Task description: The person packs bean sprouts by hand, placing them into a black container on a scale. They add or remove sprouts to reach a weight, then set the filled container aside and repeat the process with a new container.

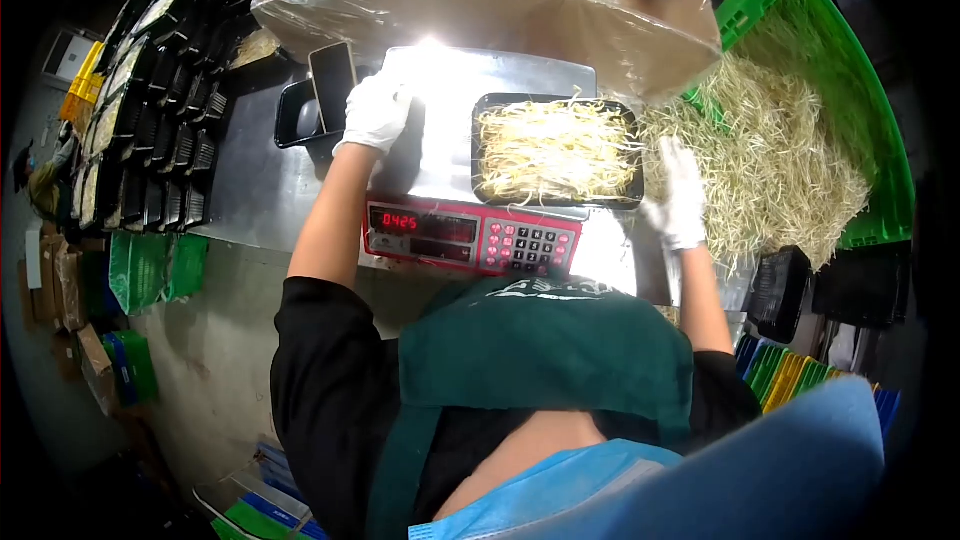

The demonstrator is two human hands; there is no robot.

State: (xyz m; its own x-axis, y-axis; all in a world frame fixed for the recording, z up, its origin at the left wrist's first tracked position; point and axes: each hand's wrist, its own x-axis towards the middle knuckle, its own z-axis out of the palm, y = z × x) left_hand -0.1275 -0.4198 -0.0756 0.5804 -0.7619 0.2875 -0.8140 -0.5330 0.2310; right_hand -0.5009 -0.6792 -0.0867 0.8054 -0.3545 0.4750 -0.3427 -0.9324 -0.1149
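A black tray point(640, 202) heaped with pale bean sprouts point(555, 148) sits on the metal plate of a red digital scale point(470, 237), whose display reads 0425. My right hand point(680, 195), in a white glove, is at the tray's right side with fingers stretched out and thumb apart, close to loose sprouts. My left hand point(376, 112), gloved too, is by the left edge of the scale plate point(490, 67); its fingers are foreshortened and washed out by glare. Right beside it a phone point(333, 85) leans in a small black container point(296, 112).
A green crate point(893, 165) tipped at the right spills a large pile of sprouts point(780, 150). Black trays point(150, 120) are stacked at the left. A plastic-wrapped box point(490, 15) stands behind the scale. More black trays point(780, 292) lie at the lower right.
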